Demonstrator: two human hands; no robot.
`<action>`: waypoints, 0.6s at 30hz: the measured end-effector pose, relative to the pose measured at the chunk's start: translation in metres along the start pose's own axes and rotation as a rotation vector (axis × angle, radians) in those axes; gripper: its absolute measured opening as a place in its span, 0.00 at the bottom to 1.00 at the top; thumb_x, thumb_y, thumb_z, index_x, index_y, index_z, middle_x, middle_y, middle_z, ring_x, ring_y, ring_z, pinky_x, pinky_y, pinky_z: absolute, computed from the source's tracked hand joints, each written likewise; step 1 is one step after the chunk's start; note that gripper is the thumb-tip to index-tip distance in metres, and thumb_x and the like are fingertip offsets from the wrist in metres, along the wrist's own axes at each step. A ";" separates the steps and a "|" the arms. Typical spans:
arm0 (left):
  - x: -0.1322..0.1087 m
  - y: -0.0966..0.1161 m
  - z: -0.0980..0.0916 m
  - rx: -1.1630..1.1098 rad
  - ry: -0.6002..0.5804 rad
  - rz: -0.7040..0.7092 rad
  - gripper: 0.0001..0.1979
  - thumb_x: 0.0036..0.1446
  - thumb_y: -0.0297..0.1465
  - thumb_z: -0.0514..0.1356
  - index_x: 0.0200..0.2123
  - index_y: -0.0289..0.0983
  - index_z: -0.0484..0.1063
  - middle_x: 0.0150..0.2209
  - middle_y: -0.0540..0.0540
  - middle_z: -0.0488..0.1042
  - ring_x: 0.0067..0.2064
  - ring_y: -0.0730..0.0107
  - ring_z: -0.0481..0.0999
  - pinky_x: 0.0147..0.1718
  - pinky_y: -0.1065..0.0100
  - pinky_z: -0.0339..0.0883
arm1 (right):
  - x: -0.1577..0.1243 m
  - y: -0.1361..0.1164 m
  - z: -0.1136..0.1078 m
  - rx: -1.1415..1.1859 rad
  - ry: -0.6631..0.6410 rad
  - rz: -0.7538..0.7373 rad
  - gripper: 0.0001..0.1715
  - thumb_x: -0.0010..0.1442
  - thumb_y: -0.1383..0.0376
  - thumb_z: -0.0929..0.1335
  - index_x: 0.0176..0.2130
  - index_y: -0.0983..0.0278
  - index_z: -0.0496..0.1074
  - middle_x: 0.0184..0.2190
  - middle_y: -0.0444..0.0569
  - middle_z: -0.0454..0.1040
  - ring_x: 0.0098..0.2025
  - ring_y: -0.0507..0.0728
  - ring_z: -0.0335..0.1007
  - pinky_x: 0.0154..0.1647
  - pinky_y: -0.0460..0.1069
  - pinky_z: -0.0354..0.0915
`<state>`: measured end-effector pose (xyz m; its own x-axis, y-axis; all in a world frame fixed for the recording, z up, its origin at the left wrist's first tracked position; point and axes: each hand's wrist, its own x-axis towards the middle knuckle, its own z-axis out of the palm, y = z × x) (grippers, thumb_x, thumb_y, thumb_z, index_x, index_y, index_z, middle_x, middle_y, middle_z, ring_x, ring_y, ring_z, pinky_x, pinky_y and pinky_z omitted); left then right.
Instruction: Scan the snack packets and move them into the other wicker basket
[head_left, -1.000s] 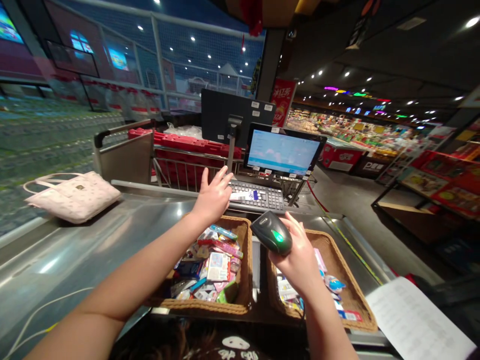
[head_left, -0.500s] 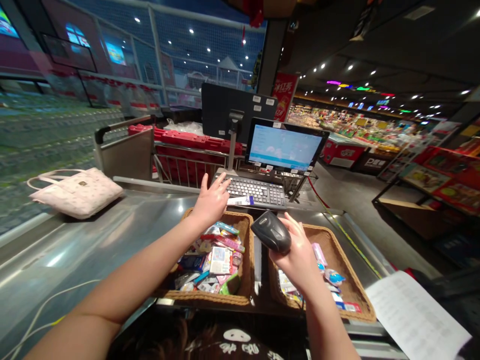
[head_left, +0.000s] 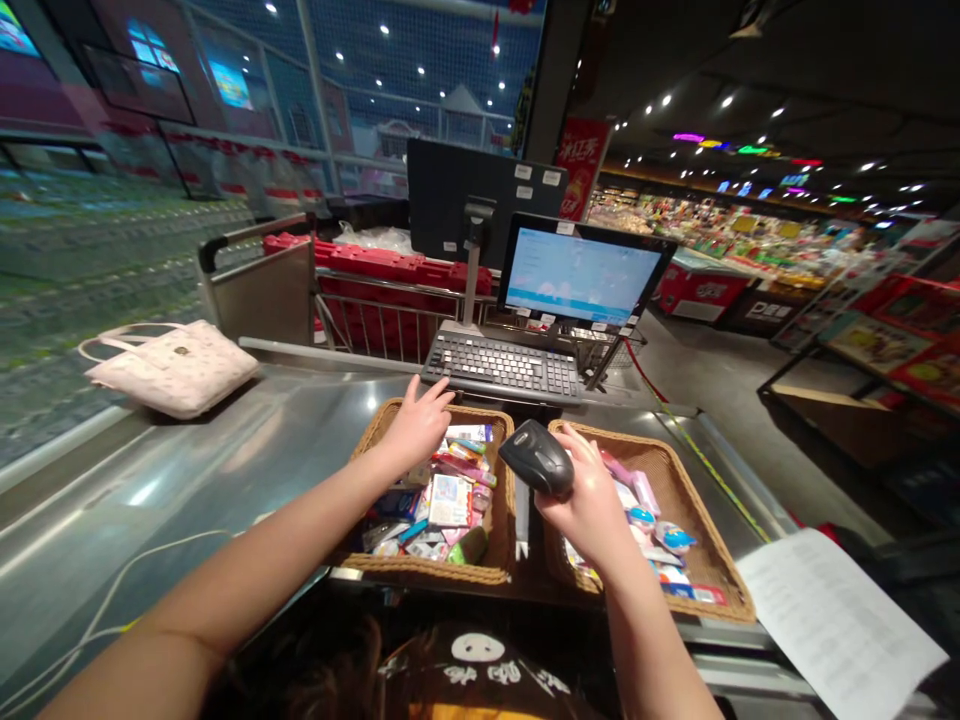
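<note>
Nearest the body, the right hand [head_left: 592,505] grips a black barcode scanner [head_left: 537,457] between two wicker baskets. Ahead and left, the left hand [head_left: 415,425] hovers open-fingered over the left basket [head_left: 420,568], fingertips pointing at the keyboard [head_left: 501,366] just beyond on the counter [head_left: 225,470].

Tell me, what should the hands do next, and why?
Probably the left hand should dip into the left basket and pick one small packet. It is empty and hovers at that basket's far rim, while the right hand already holds the scanner ready between the two baskets.
</note>
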<state>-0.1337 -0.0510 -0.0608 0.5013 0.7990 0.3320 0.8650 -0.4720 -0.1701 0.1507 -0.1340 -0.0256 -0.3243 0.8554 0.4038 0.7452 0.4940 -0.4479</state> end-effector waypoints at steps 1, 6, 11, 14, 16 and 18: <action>-0.003 0.000 0.005 -0.015 -0.028 0.001 0.10 0.55 0.20 0.57 0.31 0.34 0.78 0.57 0.34 0.73 0.68 0.45 0.59 0.64 0.31 0.38 | 0.000 0.000 0.001 0.004 -0.010 0.009 0.25 0.49 0.71 0.67 0.48 0.61 0.74 0.55 0.54 0.71 0.68 0.72 0.54 0.67 0.73 0.48; -0.019 0.001 0.021 -0.074 -0.154 0.006 0.07 0.54 0.23 0.60 0.32 0.35 0.79 0.56 0.34 0.74 0.67 0.44 0.60 0.65 0.32 0.37 | -0.004 -0.001 0.005 0.030 -0.056 0.038 0.25 0.49 0.71 0.67 0.47 0.60 0.74 0.56 0.52 0.71 0.68 0.72 0.54 0.68 0.73 0.46; -0.028 0.007 0.025 -0.073 -0.305 0.007 0.05 0.53 0.27 0.63 0.33 0.34 0.80 0.55 0.34 0.75 0.67 0.43 0.60 0.65 0.32 0.38 | -0.006 -0.001 0.011 0.085 -0.059 -0.004 0.25 0.48 0.72 0.68 0.47 0.58 0.75 0.53 0.51 0.73 0.65 0.69 0.59 0.68 0.70 0.49; -0.028 0.012 0.026 -0.074 -0.353 0.008 0.06 0.52 0.31 0.66 0.34 0.35 0.80 0.55 0.34 0.74 0.67 0.43 0.60 0.64 0.33 0.40 | -0.007 0.000 0.012 0.120 -0.060 -0.022 0.26 0.47 0.73 0.68 0.47 0.58 0.75 0.53 0.50 0.74 0.64 0.68 0.61 0.69 0.69 0.49; -0.026 0.014 0.028 -0.085 -0.339 0.018 0.08 0.52 0.34 0.67 0.34 0.35 0.79 0.57 0.34 0.73 0.67 0.43 0.60 0.64 0.33 0.41 | -0.008 0.001 0.012 0.128 -0.061 -0.011 0.26 0.47 0.72 0.68 0.47 0.58 0.75 0.53 0.50 0.74 0.64 0.68 0.61 0.69 0.70 0.49; -0.021 0.018 0.032 -0.107 -0.293 0.034 0.09 0.53 0.36 0.67 0.34 0.35 0.79 0.58 0.35 0.72 0.67 0.44 0.60 0.64 0.34 0.41 | -0.011 0.004 0.010 0.126 -0.058 0.008 0.25 0.48 0.72 0.68 0.47 0.59 0.75 0.53 0.50 0.74 0.64 0.69 0.61 0.69 0.71 0.49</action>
<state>-0.1275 -0.0643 -0.1003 0.5279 0.8482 0.0439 0.8485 -0.5243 -0.0726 0.1514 -0.1399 -0.0393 -0.3548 0.8651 0.3546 0.6698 0.4998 -0.5492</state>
